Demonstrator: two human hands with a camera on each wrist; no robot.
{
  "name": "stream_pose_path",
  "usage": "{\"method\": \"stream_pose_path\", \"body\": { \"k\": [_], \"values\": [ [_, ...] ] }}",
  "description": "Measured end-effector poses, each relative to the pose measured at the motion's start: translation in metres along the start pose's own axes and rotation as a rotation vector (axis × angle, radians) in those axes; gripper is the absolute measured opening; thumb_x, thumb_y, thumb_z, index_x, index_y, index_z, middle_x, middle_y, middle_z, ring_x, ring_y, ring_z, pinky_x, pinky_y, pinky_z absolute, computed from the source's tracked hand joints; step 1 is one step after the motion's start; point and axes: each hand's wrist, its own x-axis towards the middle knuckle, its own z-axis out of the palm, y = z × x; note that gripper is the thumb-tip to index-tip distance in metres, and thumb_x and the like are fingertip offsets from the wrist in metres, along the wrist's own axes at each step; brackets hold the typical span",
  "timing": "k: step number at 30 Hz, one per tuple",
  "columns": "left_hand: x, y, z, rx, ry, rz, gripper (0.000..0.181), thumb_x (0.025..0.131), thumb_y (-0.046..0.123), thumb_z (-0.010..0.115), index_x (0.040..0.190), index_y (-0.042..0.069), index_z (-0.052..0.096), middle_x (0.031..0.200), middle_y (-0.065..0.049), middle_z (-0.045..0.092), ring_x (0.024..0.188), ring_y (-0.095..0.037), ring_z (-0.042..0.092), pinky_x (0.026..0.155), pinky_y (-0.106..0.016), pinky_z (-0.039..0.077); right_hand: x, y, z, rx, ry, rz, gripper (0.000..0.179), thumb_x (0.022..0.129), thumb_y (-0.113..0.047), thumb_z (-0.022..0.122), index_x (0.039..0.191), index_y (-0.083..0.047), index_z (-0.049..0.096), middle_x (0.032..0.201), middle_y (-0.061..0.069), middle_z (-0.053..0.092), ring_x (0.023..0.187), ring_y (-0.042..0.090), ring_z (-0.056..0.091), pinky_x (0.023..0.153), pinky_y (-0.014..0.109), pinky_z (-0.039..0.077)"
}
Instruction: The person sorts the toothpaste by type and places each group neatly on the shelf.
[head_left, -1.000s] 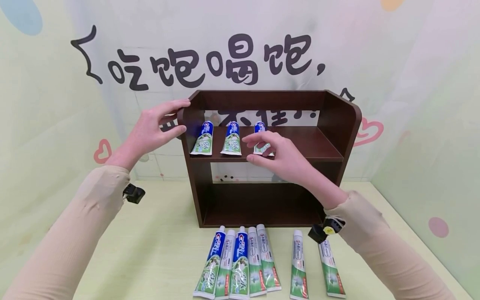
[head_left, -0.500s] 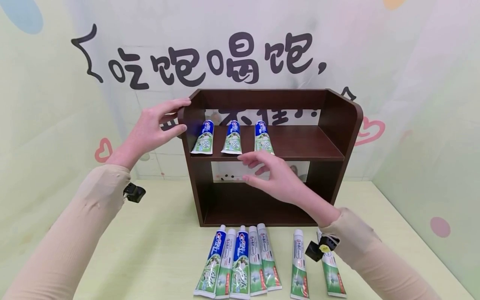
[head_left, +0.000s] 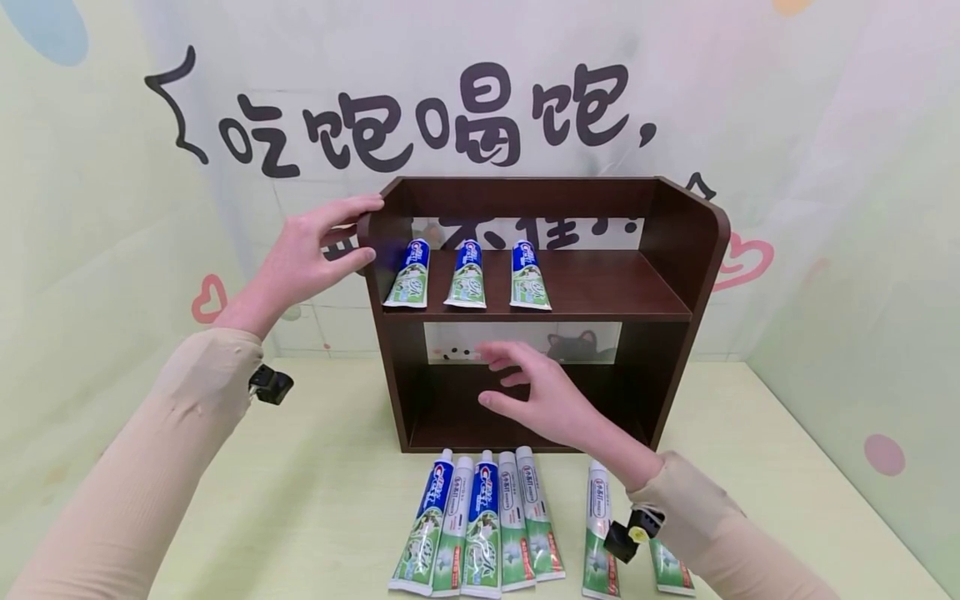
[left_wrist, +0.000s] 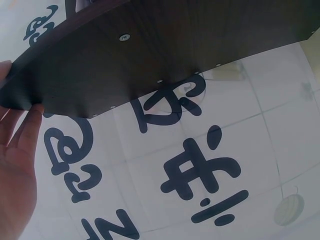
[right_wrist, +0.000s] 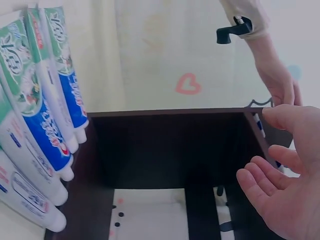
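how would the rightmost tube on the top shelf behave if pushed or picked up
The tube would probably flex when squeezed, since its body flattens toward a wide crimped end. Its smooth printed surface may be slightly slippery. Rolling seems unlikely, given that flat end.

吃饱喝饱 on wall (head_left: 420, 42), Crest on blue-green tubes (head_left: 482, 529), silver-green tubes (head_left: 516, 523) lettered too finely

Pale wall (head_left: 420, 42) w/ blk lettering (head_left: 486, 107), pink hearts (head_left: 209, 300), lt-yellow tabletop (head_left: 315, 500)
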Motion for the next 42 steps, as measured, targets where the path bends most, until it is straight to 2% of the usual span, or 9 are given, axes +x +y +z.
{"method": "stream_pose_path", "body": {
  "k": [4,7,15,24,30,37,42],
  "values": [
    [0.001,0.001,0.000,0.004,-0.003,-0.003,0.054,0.087,0.003,0.072,0.138,0.008,0.057,0.144,-0.005,0.057,0.124,-0.017,0.058,0.103,-0.021,0.052,-0.005,0.004,0.007,0.010,-0.003,0.019,0.057,0.091,-0.025,0.072,0.142,-0.020,0.050,0.138,0.001,0.057,0.124,0.017,0.057,0.101,0.037,0.057],
    [0.001,0.001,0.000,0.004,-0.004,-0.004,0.054,0.086,0.002,0.072,0.138,0.007,0.057,0.144,-0.006,0.057,0.124,-0.022,0.058,0.103,-0.022,0.052,-0.009,0.007,0.013,0.027,-0.007,0.044,0.058,0.090,-0.025,0.073,0.143,-0.020,0.049,0.138,0.001,0.058,0.124,0.018,0.058,0.102,0.039,0.057],
    [0.001,0.001,0.001,0.013,0.006,0.000,0.054,0.086,0.003,0.072,0.138,0.009,0.057,0.144,-0.005,0.058,0.121,-0.014,0.059,0.102,-0.017,0.052,-0.021,0.016,0.030,0.060,-0.027,0.090,0.057,0.089,-0.023,0.074,0.141,-0.019,0.051,0.138,0.000,0.057,0.124,0.020,0.058,0.102,0.040,0.056],
    [0.000,0.001,0.001,-0.002,0.011,0.003,0.055,0.086,0.001,0.072,0.138,0.008,0.057,0.143,-0.006,0.058,0.114,0.012,0.053,0.101,-0.013,0.051,-0.032,0.026,0.049,0.091,-0.032,0.144,0.062,0.087,-0.024,0.076,0.142,-0.016,0.048,0.140,0.002,0.057,0.125,0.021,0.056,0.105,0.040,0.055],
    [0.000,0.001,0.001,-0.004,0.013,0.002,0.055,0.086,0.001,0.072,0.138,0.009,0.057,0.143,-0.006,0.058,0.114,0.014,0.052,0.101,-0.015,0.052,-0.040,0.034,0.061,0.132,-0.051,0.184,0.065,0.088,-0.021,0.076,0.145,-0.015,0.046,0.143,0.005,0.054,0.129,0.027,0.054,0.107,0.043,0.052],
    [0.001,0.000,0.002,0.002,0.012,0.000,0.054,0.086,0.002,0.072,0.138,0.009,0.057,0.144,-0.005,0.058,0.116,0.013,0.052,0.102,-0.023,0.053,-0.047,0.039,0.069,0.120,-0.094,0.235,0.066,0.089,-0.023,0.075,0.146,-0.015,0.043,0.147,0.008,0.051,0.133,0.028,0.052,0.109,0.042,0.051],
    [0.001,0.000,0.002,0.007,0.011,-0.002,0.054,0.087,0.003,0.072,0.138,0.009,0.057,0.144,-0.004,0.058,0.118,0.009,0.054,0.102,-0.023,0.053,-0.052,0.042,0.075,0.112,-0.109,0.250,0.067,0.088,-0.023,0.075,0.147,-0.014,0.043,0.148,0.010,0.050,0.133,0.029,0.052,0.109,0.044,0.050]
  ]
}}
